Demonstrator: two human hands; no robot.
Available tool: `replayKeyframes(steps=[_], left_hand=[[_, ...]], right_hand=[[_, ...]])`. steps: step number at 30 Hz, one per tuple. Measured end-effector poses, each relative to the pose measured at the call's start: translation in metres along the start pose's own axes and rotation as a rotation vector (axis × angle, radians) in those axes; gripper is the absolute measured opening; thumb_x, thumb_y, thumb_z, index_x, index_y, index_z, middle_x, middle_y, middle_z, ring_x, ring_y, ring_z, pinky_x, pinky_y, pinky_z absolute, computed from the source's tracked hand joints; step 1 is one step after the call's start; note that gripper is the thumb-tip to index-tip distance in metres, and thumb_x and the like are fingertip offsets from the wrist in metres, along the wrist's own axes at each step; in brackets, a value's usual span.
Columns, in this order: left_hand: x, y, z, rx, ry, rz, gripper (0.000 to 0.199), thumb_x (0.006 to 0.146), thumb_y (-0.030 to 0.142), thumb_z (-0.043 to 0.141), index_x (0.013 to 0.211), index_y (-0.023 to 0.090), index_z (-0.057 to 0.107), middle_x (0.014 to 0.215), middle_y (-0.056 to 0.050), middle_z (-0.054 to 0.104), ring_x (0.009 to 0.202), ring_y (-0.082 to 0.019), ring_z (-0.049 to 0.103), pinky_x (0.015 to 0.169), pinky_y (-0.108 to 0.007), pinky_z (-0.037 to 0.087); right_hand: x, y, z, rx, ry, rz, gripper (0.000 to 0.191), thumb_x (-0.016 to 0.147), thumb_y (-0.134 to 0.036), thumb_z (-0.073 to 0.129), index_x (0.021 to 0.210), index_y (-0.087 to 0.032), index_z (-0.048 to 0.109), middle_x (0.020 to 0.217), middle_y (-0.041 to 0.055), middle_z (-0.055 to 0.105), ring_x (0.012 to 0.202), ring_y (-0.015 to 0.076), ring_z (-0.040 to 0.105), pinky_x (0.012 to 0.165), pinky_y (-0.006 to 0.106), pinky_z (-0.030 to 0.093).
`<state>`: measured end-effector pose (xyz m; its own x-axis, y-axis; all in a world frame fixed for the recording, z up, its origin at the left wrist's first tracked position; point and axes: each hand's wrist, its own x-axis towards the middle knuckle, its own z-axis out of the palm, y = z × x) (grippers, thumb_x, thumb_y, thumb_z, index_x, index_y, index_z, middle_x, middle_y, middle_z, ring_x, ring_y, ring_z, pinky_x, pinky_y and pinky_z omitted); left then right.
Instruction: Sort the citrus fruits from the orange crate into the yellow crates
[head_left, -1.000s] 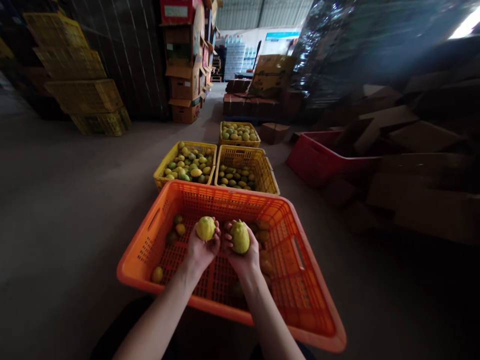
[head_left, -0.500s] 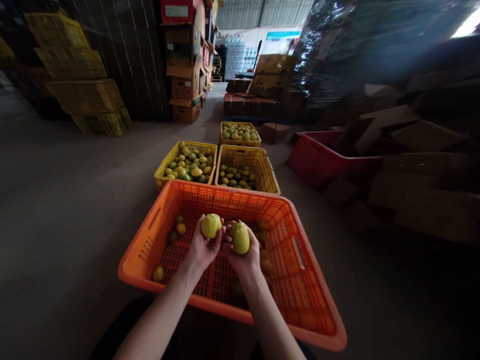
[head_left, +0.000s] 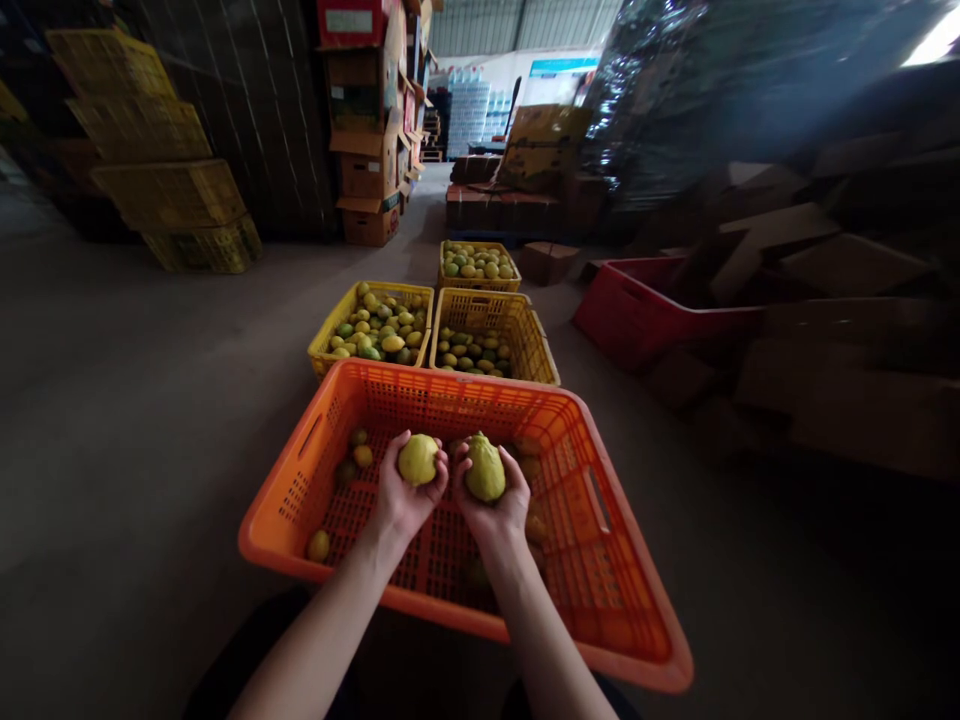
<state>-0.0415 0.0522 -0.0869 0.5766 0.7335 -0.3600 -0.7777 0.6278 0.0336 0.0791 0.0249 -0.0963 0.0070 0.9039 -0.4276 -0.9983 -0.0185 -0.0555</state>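
Observation:
Over the large orange crate, both of my hands are palm up, side by side. My left hand is closed round a yellow lemon. In my right hand rests a greener, bumpy lemon with its narrow stem end pointing away, fingers curled about it. Several more lemons lie on the crate floor; one lemon is at the near left corner and another lemon farther back. Those along the right side are partly hidden by my right hand and in shadow.
Beyond the orange crate stand three yellow crates of lemons: a left crate, a right crate and a far crate. A red bin and cardboard lie to the right. Stacked yellow crates and cardboard boxes stand behind.
My right hand has shifted slightly right, apart from the left, and its lemon has turned a little. The left hand's lemon has moved slightly left and rolled in the palm.

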Motion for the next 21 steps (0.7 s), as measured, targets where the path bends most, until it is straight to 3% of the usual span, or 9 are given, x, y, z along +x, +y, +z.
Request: replayKeyframes(steps=[3, 8, 13, 17, 21], left_hand=[[0.0018, -0.0011, -0.0013, 0.006, -0.006, 0.047, 0.018, 0.077, 0.026, 0.052, 0.081, 0.010, 0.059, 0.080, -0.008, 0.061, 0.074, -0.015, 0.060, 0.061, -0.023, 0.052], [0.0041, -0.0012, -0.0051, -0.004, -0.013, 0.042, 0.027, 0.077, 0.021, 0.039, 0.085, 0.006, 0.060, 0.085, -0.014, 0.060, 0.086, -0.022, 0.060, 0.060, -0.025, 0.053], [0.0063, -0.0031, -0.0062, -0.012, 0.000, 0.077, 0.026, 0.076, 0.021, 0.043, 0.086, 0.007, 0.062, 0.090, -0.015, 0.061, 0.090, -0.025, 0.060, 0.063, -0.028, 0.053], [0.0052, -0.0052, -0.0023, -0.051, 0.031, 0.090, 0.019, 0.077, 0.020, 0.047, 0.084, 0.010, 0.062, 0.088, -0.010, 0.063, 0.088, -0.023, 0.060, 0.066, -0.030, 0.053], [0.0048, -0.0065, 0.0005, -0.069, 0.091, 0.040, 0.021, 0.078, 0.021, 0.047, 0.084, 0.009, 0.062, 0.084, -0.011, 0.064, 0.086, -0.023, 0.061, 0.068, -0.032, 0.054]], right_hand=[[0.0007, 0.0005, -0.0003, -0.054, 0.013, 0.013, 0.022, 0.076, -0.022, 0.046, 0.088, -0.014, 0.062, 0.081, 0.0058, 0.067, 0.075, 0.0151, 0.062, 0.055, 0.023, 0.053], [0.0030, 0.0018, 0.0001, -0.094, 0.019, 0.001, 0.027, 0.078, -0.018, 0.037, 0.087, -0.015, 0.062, 0.076, 0.0057, 0.066, 0.068, 0.0143, 0.061, 0.049, 0.021, 0.050], [0.0029, 0.0010, 0.0000, -0.113, -0.025, -0.060, 0.022, 0.073, -0.018, 0.043, 0.086, -0.014, 0.061, 0.075, 0.0065, 0.066, 0.074, 0.0179, 0.062, 0.059, 0.030, 0.053], [0.0007, 0.0014, 0.0027, -0.067, 0.075, -0.096, 0.020, 0.073, -0.019, 0.046, 0.088, -0.015, 0.059, 0.079, 0.0059, 0.065, 0.077, 0.0181, 0.062, 0.065, 0.032, 0.054], [0.0001, 0.0015, 0.0038, -0.053, 0.199, -0.089, 0.020, 0.074, -0.020, 0.047, 0.090, -0.016, 0.059, 0.077, 0.0049, 0.065, 0.073, 0.0167, 0.062, 0.059, 0.027, 0.054]])
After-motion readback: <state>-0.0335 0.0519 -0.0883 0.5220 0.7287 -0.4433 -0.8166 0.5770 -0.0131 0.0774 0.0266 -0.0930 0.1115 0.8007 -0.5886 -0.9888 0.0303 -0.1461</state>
